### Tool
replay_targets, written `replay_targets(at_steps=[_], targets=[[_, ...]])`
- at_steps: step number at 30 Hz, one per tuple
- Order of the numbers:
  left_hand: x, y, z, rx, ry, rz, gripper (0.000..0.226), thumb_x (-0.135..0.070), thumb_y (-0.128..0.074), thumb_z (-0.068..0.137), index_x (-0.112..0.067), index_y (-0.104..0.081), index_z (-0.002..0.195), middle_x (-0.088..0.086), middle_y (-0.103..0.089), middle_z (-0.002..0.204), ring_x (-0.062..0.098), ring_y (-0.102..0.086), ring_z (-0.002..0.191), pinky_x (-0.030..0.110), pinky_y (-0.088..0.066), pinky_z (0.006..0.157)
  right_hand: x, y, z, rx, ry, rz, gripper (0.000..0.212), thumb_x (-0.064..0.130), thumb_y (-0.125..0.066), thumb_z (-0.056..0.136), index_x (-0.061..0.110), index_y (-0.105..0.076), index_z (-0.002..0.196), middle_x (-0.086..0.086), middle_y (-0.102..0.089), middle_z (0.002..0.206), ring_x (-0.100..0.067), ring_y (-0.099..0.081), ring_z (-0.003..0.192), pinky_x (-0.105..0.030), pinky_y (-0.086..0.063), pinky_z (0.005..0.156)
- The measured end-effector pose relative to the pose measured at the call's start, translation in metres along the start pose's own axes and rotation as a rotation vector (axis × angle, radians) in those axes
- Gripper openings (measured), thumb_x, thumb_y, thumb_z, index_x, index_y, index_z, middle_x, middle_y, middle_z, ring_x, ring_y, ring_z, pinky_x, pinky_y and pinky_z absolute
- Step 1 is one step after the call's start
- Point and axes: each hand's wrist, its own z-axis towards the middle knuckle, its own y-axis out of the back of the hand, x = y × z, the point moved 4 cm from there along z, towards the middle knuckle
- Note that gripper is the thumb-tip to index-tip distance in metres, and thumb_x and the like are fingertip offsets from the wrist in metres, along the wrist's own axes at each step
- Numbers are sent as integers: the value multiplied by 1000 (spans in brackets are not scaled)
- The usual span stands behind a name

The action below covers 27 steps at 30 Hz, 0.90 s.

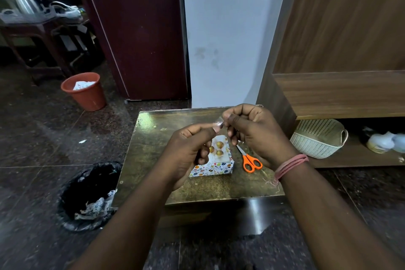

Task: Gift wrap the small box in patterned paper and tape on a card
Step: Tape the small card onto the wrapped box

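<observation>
The small box (215, 167), wrapped in white paper with coloured dots, lies on the low dark table (153, 144). A card with gold baubles (219, 148) rests on its top. Above the box, my left hand (192, 149) and my right hand (252, 131) are raised close together. Both pinch a small clear piece of tape (219, 122) between thumb and fingertips. My left hand hides the box's left part.
Orange-handled scissors (251, 161) lie on the table right of the box. A black-lined bin (89, 195) stands on the floor at the left, an orange bucket (84, 91) farther back. A white basket (318, 139) sits under the wooden shelf at the right.
</observation>
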Motion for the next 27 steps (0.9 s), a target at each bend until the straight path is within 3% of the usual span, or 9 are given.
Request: replay_targets(at_steps=[5, 10, 14, 19, 20, 22, 24, 25, 27], targets=[[0, -8, -3, 56, 26, -115, 28, -20, -71, 90, -17, -78, 117, -5, -31, 69, 5, -24, 50, 18, -21, 41, -6, -1, 3, -37, -9, 3, 13, 5, -64, 96, -7, -66, 94, -33, -66, 91, -23, -55, 60, -30, -46, 49], [-2, -10, -3, 51, 55, -221, 39, -20, -72, 82, -15, -76, 121, -5, -32, 70, 3, -25, 50, 15, -22, 38, -11, -1, 6, -80, -19, -11, 10, 5, -67, 94, -5, -69, 93, -21, -61, 73, -30, -53, 61, -30, -47, 47], [-1, -10, -4, 40, 79, -291, 33, -12, -64, 92, -11, -74, 123, -4, -32, 70, 2, -26, 49, 14, -23, 37, -10, -2, 5, -85, -24, -45, 5, 3, -69, 92, -1, -72, 92, -23, -62, 73, -31, -53, 60, -30, -48, 47], [1, -9, -4, 41, 145, -321, 34, -13, -60, 95, -11, -71, 127, -5, -34, 69, 3, -26, 49, 14, -21, 39, -16, 6, 2, -120, -215, 35, 14, 8, -65, 97, -4, -70, 99, -16, -62, 73, -21, -54, 55, -28, -46, 46], [1, -8, -4, 37, 152, -332, 34, -14, -61, 95, -12, -72, 126, -5, -34, 69, 3, -26, 49, 14, -21, 40, -20, 15, 2, -149, -254, -63, 17, 10, -62, 98, -6, -69, 100, -15, -62, 71, -21, -54, 54, -28, -47, 45], [1, -4, -3, 27, 156, -347, 34, -17, -65, 91, -14, -75, 124, -6, -35, 69, 3, -26, 50, 14, -22, 40, -23, 36, 2, -154, -314, -542, 23, 13, -62, 97, -8, -68, 92, -16, -64, 69, -29, -59, 57, -31, -51, 51], [0, -1, -2, 20, 165, -356, 40, -20, -69, 85, -15, -75, 124, -6, -34, 69, 3, -25, 51, 14, -22, 40, -29, 49, -3, -63, -403, -1088, 19, 16, -61, 92, -2, -67, 88, -17, -69, 85, -34, -68, 82, -32, -49, 65], [-1, -1, -2, 20, 171, -359, 42, -21, -70, 84, -15, -74, 125, -6, -34, 70, 3, -24, 51, 14, -22, 40, -32, 51, -8, -29, -460, -1245, 14, 16, -61, 92, 3, -65, 90, -15, -68, 94, -33, -67, 92, -29, -44, 68], [0, -1, -2, 28, 183, -361, 44, -22, -71, 83, -16, -73, 127, -5, -34, 71, 3, -24, 52, 14, -24, 40, -38, 47, -17, 5, -547, -1332, 14, 18, -65, 92, 11, -56, 84, -10, -59, 95, -28, -58, 89, -24, -38, 70]])
